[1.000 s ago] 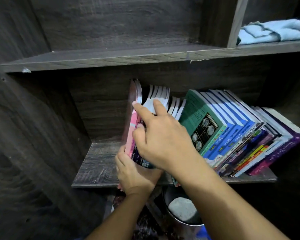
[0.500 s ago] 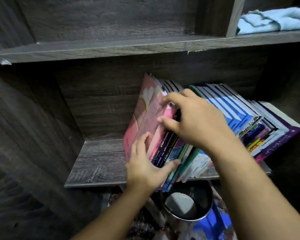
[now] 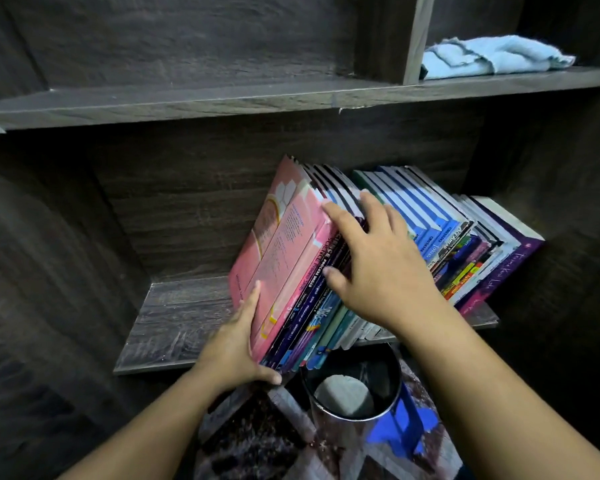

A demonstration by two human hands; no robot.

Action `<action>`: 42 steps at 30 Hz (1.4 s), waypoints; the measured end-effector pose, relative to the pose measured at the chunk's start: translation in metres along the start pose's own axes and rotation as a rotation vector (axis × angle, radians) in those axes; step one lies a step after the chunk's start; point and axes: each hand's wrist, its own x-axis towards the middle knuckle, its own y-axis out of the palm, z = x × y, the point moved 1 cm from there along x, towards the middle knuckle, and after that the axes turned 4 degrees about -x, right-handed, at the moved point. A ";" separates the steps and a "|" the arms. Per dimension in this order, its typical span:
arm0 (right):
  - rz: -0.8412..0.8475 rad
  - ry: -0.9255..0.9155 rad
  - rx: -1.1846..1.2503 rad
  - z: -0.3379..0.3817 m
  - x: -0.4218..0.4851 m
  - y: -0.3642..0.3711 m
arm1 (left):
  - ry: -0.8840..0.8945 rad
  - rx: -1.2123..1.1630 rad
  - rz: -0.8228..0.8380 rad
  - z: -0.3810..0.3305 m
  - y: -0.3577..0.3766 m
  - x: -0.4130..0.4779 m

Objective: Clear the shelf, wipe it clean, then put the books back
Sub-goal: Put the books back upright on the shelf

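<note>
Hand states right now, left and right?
Left hand: grips the book bundle, thumb under its lower edge.
Right hand: grips the same bundle from above.

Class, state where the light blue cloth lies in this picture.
In the head view, the crumpled light blue cloth lies at upper right on the dark wooden upper shelf, just right of its vertical divider.
</note>
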 end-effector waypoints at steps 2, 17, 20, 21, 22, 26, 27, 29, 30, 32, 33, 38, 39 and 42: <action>-0.002 0.021 0.008 -0.001 -0.002 -0.001 | -0.046 -0.055 -0.023 -0.005 0.005 0.003; -0.320 -0.029 0.313 0.020 0.026 0.012 | 0.259 -0.348 -0.145 -0.019 0.030 0.031; -0.287 -0.024 0.215 0.004 0.028 0.012 | 0.218 -0.246 -0.095 -0.019 0.025 0.029; -0.277 -0.031 0.182 -0.001 0.026 0.011 | 0.199 -0.215 -0.071 -0.017 0.023 0.029; -0.276 -0.043 0.146 -0.005 0.023 0.012 | 0.172 -0.186 -0.044 -0.015 0.019 0.029; -0.304 -0.064 0.009 -0.018 0.008 0.011 | 0.139 -0.200 0.082 -0.001 -0.001 0.026; -0.290 -0.073 -0.006 -0.020 0.005 0.011 | 0.138 -0.229 0.088 0.003 -0.004 0.024; -0.254 -0.100 -0.025 -0.023 0.002 0.008 | 0.112 -0.243 0.063 0.006 -0.007 0.017; -0.237 -0.107 -0.039 -0.024 0.000 0.005 | 0.098 -0.219 0.039 0.006 -0.006 0.013; -0.200 -0.056 -0.079 -0.026 -0.004 -0.002 | 0.085 -0.172 -0.029 0.003 -0.003 0.005; -0.162 0.006 -0.086 -0.028 -0.005 -0.005 | 0.074 -0.172 -0.066 0.000 0.000 0.001; -0.020 0.039 0.066 -0.041 -0.012 -0.001 | 0.008 -0.071 -0.140 -0.028 0.012 -0.013; -0.023 0.011 0.068 -0.046 -0.013 -0.001 | 0.002 -0.031 -0.140 -0.035 0.013 -0.016; -0.031 -0.031 0.074 -0.062 -0.019 -0.006 | 0.150 0.013 -0.295 -0.068 0.006 -0.027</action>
